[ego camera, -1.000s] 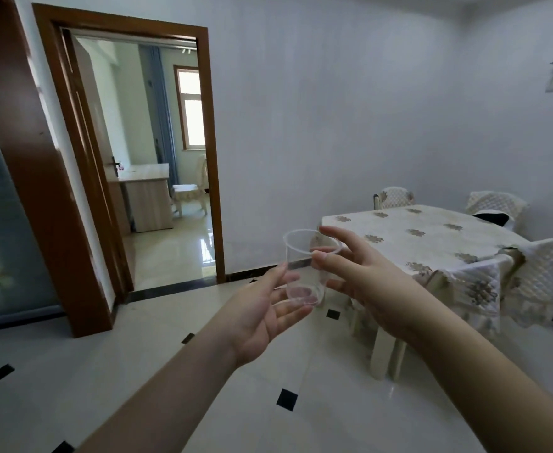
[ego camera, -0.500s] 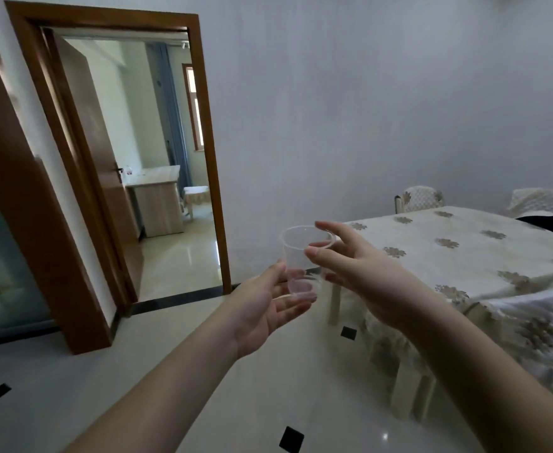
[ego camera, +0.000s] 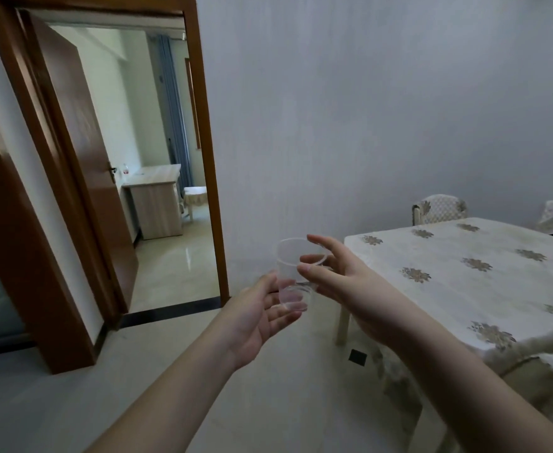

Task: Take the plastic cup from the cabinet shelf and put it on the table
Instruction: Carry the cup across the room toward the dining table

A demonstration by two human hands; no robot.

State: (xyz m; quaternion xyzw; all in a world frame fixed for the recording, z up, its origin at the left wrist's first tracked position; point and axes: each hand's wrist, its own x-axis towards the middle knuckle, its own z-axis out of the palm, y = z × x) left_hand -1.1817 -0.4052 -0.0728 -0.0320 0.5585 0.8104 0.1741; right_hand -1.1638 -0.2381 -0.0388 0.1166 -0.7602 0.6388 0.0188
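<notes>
The cup is clear plastic, upright, mouth up, held in the air between both hands, out over the floor. It is left of the table, short of the near-left corner, not yet over the top and touching no part of it

The left hand is under the cup and to its left, palm turned up and half open, fingers loosely cupped with their tips against the base. The thumb lies along the cup's lower left side. The hand cradles more than it clamps

The right hand is at the cup's right side, between cup and table. Its thumb and forefinger spread wide around the rim, thumb on the near side, forefinger reaching past the far edge; the rest of the fingers hang loose behind. Whether those tips press the rim or only hover at it cannot be told through the clear wall

The table has a cream cloth with brown flower prints hanging down its near side, and a white leg shows just right of the cup's base. Two covered chairs stand behind the table against the wall. Left of the cup, well away from the table, is an open doorway with a brown frame, its door swung inward, and a desk in the room beyond
</notes>
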